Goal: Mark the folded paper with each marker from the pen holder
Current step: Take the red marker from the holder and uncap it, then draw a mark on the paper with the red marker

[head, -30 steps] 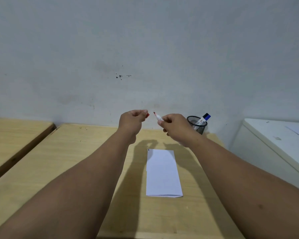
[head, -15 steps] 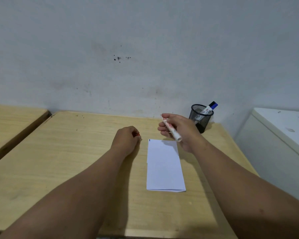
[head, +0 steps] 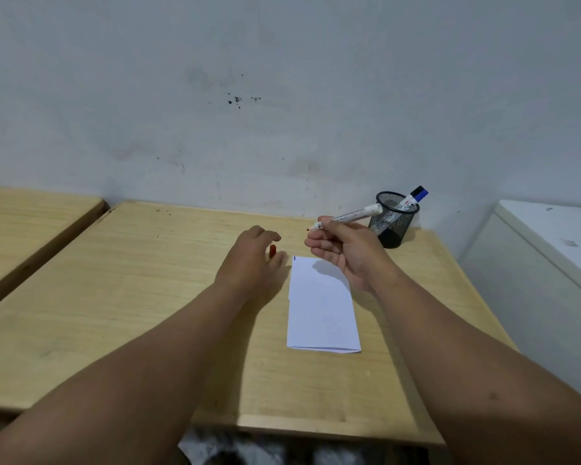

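A pale, scuffed wall (head: 282, 95) stands behind a light wooden surface (head: 131, 297). A folded paper (head: 321, 313) lies flat on the surface, right of centre, long side running toward the near edge, fold at the near end; a small blue mark shows at its far left corner. A black mesh pen holder (head: 394, 218) stands at the far right corner of the surface, with a blue-capped marker (head: 413, 198) leaning inside it.

The right hand (head: 346, 253) is raised above the far end of the paper, palm partly up, fingers loosely curled. Thumb and forefinger pinch an uncapped white marker (head: 348, 216) near its red tip, which points left; the barrel angles back toward the pen holder. The tip is clear of the paper.

The left hand (head: 252, 260) rests just left of the paper's far end, fingers curled around a red cap (head: 272, 251), partly visible between them.

A second wooden surface (head: 31, 216) adjoins on the left; a white cabinet (head: 550, 263) stands to the right.
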